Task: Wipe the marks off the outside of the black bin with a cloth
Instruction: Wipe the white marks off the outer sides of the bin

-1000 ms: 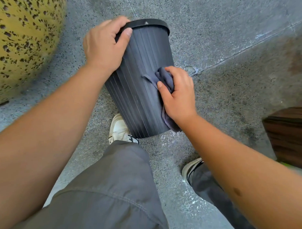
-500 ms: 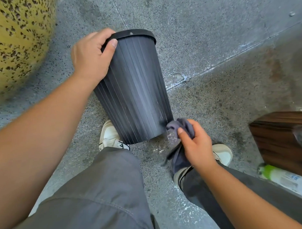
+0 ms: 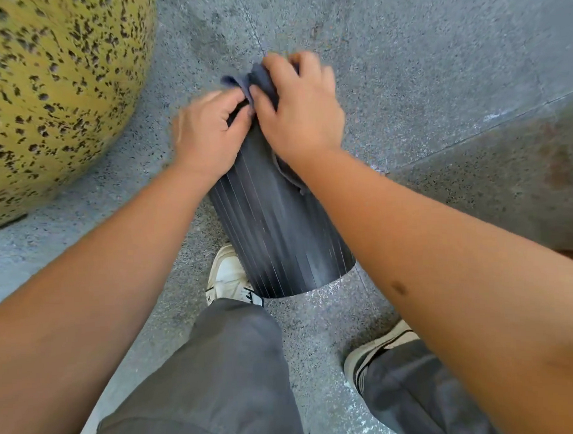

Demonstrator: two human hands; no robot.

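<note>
Head view, looking down on a speckled grey terrazzo floor [image 3: 419, 66] crossed by thin seams, with a darker, stained slab [image 3: 505, 183] off to the right. Standing on it, tilted away from the viewer, a black ribbed plastic bin [image 3: 276, 236], base near the feet, top hidden under the hands. Left hand [image 3: 211, 135] at the upper left of the bin, fingers curled round its top edge, thumb toward the centre. Right hand [image 3: 301, 109] just beside it, touching or nearly so, fingers bent over a crumpled dark grey cloth [image 3: 257, 81] pressed against the top of the bin; a loose tail of the cloth hanging down the bin's right side under the wrist. Both hands somewhat blurred. Upper left, a large rounded yellow mass pitted with dark spots [image 3: 56, 88], resting on the floor well apart from the bin. Below, grey trouser legs [image 3: 219, 381], a white sneaker [image 3: 229, 277] touching or just beside the bin's lower left edge, and a second shoe with dark stripes [image 3: 377, 346] to the right. Whitish scuffs on the floor around the bin's base.
</note>
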